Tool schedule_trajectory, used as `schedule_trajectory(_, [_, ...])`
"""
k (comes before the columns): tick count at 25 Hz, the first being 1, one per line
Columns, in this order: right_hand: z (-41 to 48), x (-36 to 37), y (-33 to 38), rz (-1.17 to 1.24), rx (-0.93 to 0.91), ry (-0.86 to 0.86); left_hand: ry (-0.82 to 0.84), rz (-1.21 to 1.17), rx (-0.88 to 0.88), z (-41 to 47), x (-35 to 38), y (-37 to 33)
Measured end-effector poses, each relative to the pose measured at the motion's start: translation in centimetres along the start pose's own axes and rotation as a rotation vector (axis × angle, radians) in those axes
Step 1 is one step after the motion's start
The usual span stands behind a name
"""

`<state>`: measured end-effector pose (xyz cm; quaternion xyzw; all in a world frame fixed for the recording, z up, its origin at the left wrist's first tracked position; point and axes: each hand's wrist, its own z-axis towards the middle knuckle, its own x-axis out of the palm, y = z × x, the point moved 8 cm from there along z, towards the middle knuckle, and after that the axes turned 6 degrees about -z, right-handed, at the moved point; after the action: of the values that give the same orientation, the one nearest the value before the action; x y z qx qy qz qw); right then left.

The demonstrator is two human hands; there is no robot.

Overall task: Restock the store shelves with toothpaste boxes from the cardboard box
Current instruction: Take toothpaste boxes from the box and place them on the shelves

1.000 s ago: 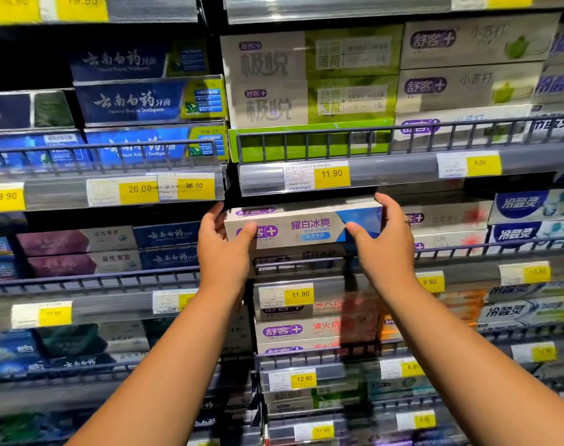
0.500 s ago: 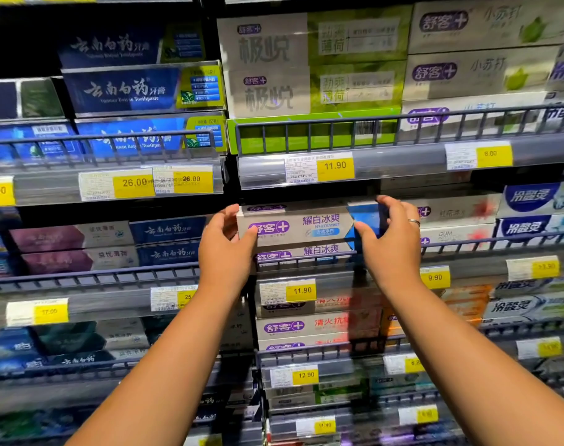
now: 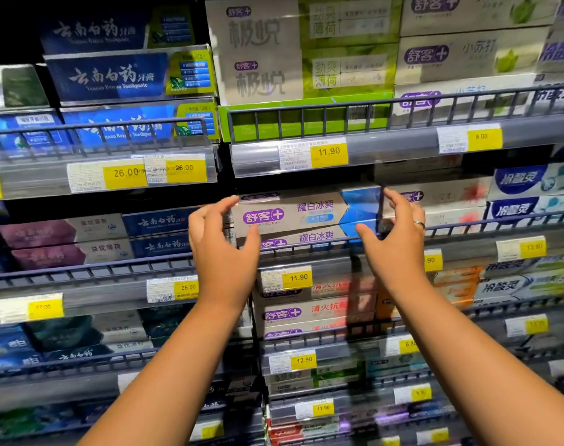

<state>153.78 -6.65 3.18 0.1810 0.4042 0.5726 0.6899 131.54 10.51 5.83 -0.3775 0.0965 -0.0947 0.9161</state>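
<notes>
The toothpaste box (image 3: 301,211) sits on the shelf (image 3: 467,235) atop another, behind the rail. Left hand (image 3: 224,252) and right hand (image 3: 395,239) flank it, open, empty (cardboard box unseen, so remaining stock is unknowable).

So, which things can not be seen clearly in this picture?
- Head view: the cardboard box is out of frame.
- The lower toothpaste box is partly hidden by the shelf rail.
- Whether the left hand and right hand touch the top toothpaste box: unclear.
- The lowest price tags are blurred.
</notes>
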Motion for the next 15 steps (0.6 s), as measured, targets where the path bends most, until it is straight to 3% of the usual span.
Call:
schedule_trajectory(3, [-2.3,-1.6,-1.1,0.003,0.015,0.009,0.293,-0.080,0.174,-3.6,4.2,-2.5])
schedule_trajectory(6, [-4.6,-3.9,-3.7,-0.017,0.081,-0.001,0.611,-0.211,0.046,-7.5,10.4,-2.1])
schedule_trajectory(9, [-7.1,-7.2,-7.3,-0.060,0.157,-0.009,0.761,-0.308,-0.114,-11.5,15.9,-0.9])
schedule_trajectory(15, [-13.7,-17.9,-19.0,-0.212,0.424,-0.074,1.082,-0.435,-0.254,-23.7,27.8,-3.2])
